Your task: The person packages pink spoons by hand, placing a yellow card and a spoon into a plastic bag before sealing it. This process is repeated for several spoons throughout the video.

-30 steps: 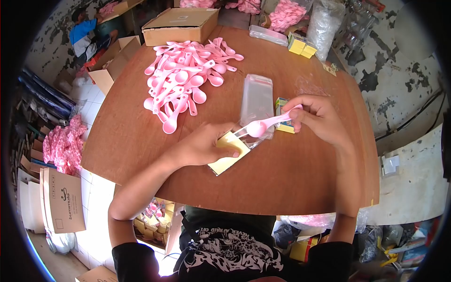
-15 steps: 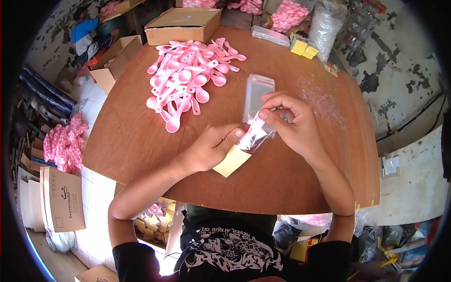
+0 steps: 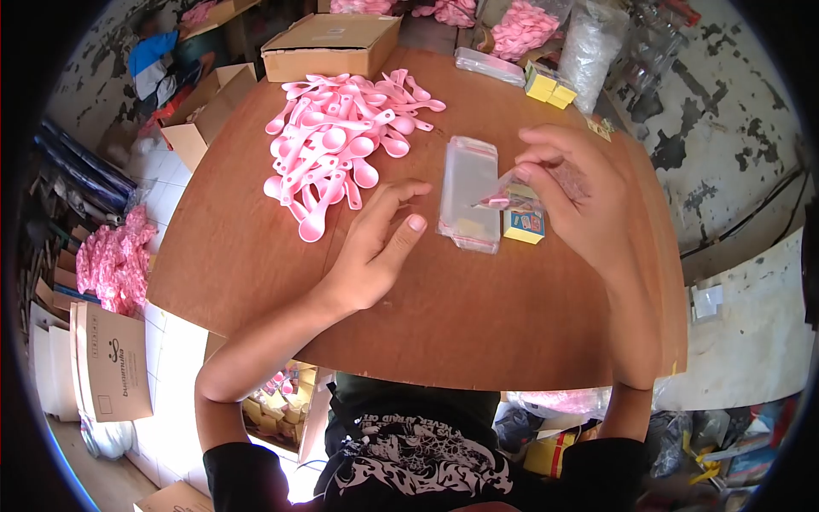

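My left hand (image 3: 380, 247) is raised over the table between the pink spoons and the stack of clear bags, thumb and fingers apart, holding nothing. My right hand (image 3: 580, 192) pinches a clear plastic packet (image 3: 510, 196) between thumb and fingers. Glints and a bit of pink show in the packet, but its contents are hard to make out. Under the packet, a small stack of yellow-edged cards with a blue printed top (image 3: 525, 226) lies beside the stack of clear plastic bags (image 3: 469, 192). A heap of pink spoons (image 3: 333, 141) spreads out to the left.
At the table's back edge stand a cardboard box (image 3: 331, 47), yellow card bundles (image 3: 548, 85) and a roll of clear plastic (image 3: 593, 55). Thin clear strips lie behind my right hand. A box of packed items (image 3: 286, 401) sits below the table. Another person (image 3: 158, 64) is at the far left.
My left hand has let go of the packet with its yellow card and moved slightly left, opening. My right hand has carried the packet right and tilted it, uncovering the bag stack and printed cards.
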`<state>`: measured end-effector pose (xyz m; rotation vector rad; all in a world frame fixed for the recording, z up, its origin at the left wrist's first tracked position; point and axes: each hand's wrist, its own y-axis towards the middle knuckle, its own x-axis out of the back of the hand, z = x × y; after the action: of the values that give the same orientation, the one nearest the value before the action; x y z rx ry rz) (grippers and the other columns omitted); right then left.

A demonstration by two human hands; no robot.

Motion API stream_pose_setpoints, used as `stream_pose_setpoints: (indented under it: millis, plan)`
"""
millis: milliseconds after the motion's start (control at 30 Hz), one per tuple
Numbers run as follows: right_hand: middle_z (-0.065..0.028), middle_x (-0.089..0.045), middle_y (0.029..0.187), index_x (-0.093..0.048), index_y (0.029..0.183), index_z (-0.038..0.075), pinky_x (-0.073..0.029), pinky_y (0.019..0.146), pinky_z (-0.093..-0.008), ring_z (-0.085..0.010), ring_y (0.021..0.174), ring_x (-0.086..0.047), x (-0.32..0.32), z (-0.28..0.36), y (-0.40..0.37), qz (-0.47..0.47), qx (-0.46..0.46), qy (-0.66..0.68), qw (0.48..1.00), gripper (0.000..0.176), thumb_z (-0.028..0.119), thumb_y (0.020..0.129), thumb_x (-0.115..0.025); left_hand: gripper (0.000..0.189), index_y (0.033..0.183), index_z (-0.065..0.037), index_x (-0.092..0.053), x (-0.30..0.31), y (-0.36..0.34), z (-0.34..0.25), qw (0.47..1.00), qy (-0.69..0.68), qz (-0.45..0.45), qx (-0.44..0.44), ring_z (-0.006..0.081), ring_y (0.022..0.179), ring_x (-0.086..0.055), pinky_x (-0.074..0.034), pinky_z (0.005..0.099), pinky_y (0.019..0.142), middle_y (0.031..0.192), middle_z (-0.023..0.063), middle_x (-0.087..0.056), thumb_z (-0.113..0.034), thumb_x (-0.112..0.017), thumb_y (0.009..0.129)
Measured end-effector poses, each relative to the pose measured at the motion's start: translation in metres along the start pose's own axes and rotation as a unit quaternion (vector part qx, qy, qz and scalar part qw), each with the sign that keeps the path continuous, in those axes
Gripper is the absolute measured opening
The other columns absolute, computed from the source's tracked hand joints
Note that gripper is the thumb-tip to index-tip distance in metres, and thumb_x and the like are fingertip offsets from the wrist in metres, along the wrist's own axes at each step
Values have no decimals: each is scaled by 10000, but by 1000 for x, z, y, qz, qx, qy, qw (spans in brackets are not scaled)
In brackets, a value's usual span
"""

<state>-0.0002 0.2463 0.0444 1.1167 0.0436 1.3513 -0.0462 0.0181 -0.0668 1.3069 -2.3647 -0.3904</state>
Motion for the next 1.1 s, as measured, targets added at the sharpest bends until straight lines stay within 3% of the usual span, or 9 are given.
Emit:
stream_pose_setpoints:
  millis: [67, 133, 200, 333, 367, 500, 567, 700, 1100]
  plan:
    - [-78, -688, 871, -627, 1087, -8, -524, 678, -233, -124, 763, -660, -1, 8, -7, -6, 14, 13, 1000, 270, -51, 821, -652, 454, 1351, 7, -412, 1, -1, -5, 1000, -1, 0, -10, 255, 1237, -474, -355, 384, 1065, 1335, 146, -471, -283, -471, 1007]
    - [-66, -685, 856, -608, 1059, -19, -523, 647, -227, -91, 755, -646, -2, 21, -13, 39, -42, 82, 995, 227, -36, 837, -654, 468, 1355, 9, -406, 2, 1, -7, 1000, 1, 9, -23, 258, 1220, -490, -364, 392, 1058, 1325, 147, -482, -294, -478, 1005]
    - [-65, -678, 845, -590, 1047, -22, -528, 641, -225, -86, 753, -646, -10, 23, -19, 49, -96, 138, 985, 209, -27, 847, -651, 467, 1318, 9, -455, -1, 0, -8, 963, -242, 116, -16, 237, 1164, -535, -437, 384, 982, 1268, 150, -532, -293, -551, 976]
    - [-66, -657, 816, -552, 1022, -27, -528, 615, -216, -95, 724, -651, -23, 21, -30, 87, -266, 257, 925, 177, -11, 869, -641, 380, 1295, 17, -465, -6, -3, -14, 944, -281, 167, 41, 165, 1023, -607, -504, 305, 836, 1097, 133, -638, -150, -568, 971]
    - [-86, -648, 845, -533, 1020, -37, -527, 594, -200, -97, 703, -654, -26, 17, -34, 92, -269, 261, 922, 181, -4, 876, -638, 287, 1216, 33, -527, -10, -4, -20, 942, -287, 144, 92, 114, 902, -629, -510, 252, 758, 979, 104, -677, -109, -566, 970]
    - [-98, -643, 895, -569, 982, -24, -525, 630, -236, -120, 738, -653, -28, 8, -44, 69, -267, 257, 926, 153, 0, 858, -657, 245, 1103, 25, -635, -16, -4, -18, 954, -232, 114, 152, 22, 747, -587, -461, 191, 647, 858, 24, -695, -175, -582, 972]
    - [-106, -624, 973, -636, 913, 6, -512, 696, -298, -188, 818, -638, -23, 9, -45, 88, -23, 23, 996, 109, 11, 815, -683, 243, 1103, 27, -634, -17, -5, -15, 956, -223, 114, 152, 24, 734, -585, -459, 192, 642, 853, 24, -694, -172, -577, 975]
    - [-107, -576, 1073, -704, 869, 46, -491, 771, -371, -286, 932, -579, -22, 17, -53, 128, 20, -93, 987, 99, 45, 769, -706, 242, 1092, 35, -635, -20, -6, -9, 964, -202, 98, 141, 30, 743, -587, -462, 194, 651, 853, 32, -691, -168, -565, 981]
    - [-88, -571, 1026, -694, 963, 59, -500, 748, -374, -264, 911, -584, -29, 10, -56, 105, 83, -168, 977, 231, 26, 734, -699, 288, 1183, 30, -620, -24, -7, -13, 967, -169, 123, 144, 47, 764, -597, -485, 217, 659, 879, 44, -691, -172, -543, 992]
